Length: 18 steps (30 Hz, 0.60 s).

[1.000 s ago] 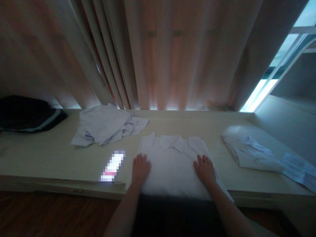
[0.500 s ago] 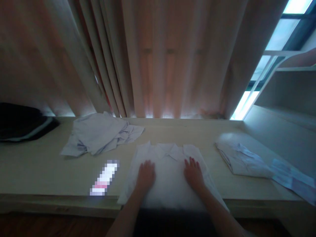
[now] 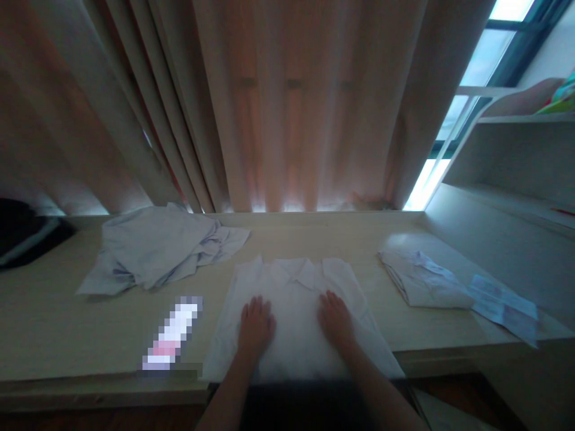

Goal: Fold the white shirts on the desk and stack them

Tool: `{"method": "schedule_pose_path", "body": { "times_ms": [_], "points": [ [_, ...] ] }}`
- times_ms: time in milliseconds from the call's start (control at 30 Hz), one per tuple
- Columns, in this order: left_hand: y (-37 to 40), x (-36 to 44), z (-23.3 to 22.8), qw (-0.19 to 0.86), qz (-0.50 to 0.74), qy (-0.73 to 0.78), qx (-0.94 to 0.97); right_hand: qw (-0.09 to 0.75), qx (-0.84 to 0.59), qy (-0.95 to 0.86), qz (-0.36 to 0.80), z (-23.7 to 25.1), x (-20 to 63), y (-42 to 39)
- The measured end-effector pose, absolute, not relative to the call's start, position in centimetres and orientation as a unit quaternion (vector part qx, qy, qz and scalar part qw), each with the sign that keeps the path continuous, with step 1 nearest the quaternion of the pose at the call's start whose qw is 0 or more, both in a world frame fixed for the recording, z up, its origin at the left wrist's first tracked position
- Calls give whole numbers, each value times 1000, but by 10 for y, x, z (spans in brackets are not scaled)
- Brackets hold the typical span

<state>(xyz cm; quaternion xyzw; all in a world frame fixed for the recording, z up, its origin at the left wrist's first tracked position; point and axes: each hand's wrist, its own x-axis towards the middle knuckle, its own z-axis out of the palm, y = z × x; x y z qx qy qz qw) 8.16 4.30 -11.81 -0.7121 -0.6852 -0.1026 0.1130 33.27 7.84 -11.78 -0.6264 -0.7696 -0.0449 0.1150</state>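
Shirt [image 3: 296, 311], white, collared: lies collar-up at the near table [image 3: 54, 335] edge, sides folded in, lower part hanging over unfolded. Left hand [image 3: 255, 320] and right hand [image 3: 335, 317] rest flat, grip open, pressing it. Folded shirt [image 3: 422, 281] lies right; crumpled shirts [image 3: 153, 251] left.

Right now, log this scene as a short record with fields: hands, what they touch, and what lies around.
left hand: flat, palm down on the white collared shirt
right hand: flat on the same shirt, apart from the left
shirt: spread on the wooden table, collar away from the person, lower edge hanging over the near edge
left of shirt: crumpled pale shirts; a blurred-out small item
right of shirt: folded shirt; paper sheet
behind: closed curtains
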Motion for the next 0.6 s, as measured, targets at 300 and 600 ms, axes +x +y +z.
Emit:
{"method": "schedule_pose_path", "body": {
  "times_ms": [300,600],
  "points": [
    [26,51,-105,148,-60,-717,-679,84,-583,-803,-90,-102,365,74],
    [8,22,-111,129,-34,-742,-657,66,-611,-786,-64,-123,401,61]
  ]
}}
